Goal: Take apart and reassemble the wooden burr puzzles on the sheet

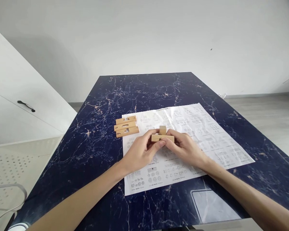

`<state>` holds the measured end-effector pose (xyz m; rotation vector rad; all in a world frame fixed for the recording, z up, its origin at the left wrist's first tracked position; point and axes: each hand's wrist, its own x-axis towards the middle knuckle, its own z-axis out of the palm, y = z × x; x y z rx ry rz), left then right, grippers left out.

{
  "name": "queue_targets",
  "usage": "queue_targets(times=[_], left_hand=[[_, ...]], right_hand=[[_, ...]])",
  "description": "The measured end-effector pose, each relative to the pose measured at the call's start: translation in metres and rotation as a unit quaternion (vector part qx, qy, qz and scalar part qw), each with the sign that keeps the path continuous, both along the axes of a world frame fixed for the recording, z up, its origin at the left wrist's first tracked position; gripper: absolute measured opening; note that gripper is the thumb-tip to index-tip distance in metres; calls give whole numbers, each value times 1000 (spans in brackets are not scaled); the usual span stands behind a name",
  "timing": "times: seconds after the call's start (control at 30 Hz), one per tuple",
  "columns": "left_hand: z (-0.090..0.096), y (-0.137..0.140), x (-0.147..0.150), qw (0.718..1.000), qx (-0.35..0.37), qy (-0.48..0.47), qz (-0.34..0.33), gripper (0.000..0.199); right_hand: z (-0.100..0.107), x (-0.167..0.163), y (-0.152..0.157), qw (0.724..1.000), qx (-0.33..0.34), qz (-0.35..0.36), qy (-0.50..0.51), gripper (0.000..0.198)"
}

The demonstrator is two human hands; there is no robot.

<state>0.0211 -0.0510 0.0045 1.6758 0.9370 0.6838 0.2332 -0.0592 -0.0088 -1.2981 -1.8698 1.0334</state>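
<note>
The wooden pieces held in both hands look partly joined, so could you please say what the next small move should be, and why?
Probably fetch one of the three loose pieces with the left hand, while the right hand holds the joined pieces together. Only an upright block crossing a bar is assembled, and the loose pieces lie beside it on the sheet.

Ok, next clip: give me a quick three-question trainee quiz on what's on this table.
1. True or false: both hands, left hand and right hand, grip the joined wooden pieces.
2. How many loose wooden bars lie side by side left of the hands? A) one B) three C) six
3. What lies under the hands on the marble table?

Key: 1 true; 2 B; 3 a printed instruction sheet.
</note>
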Motion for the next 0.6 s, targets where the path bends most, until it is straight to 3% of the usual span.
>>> queue_targets(times=[0.27,0.6], left_hand=[[-1,3,1,999,9,-47,23,57],[1,1,0,999,-5,-33,22,58]], right_hand=[[4,-1,1,996,-47,40,69,50],[3,0,1,996,-43,36,67,50]])
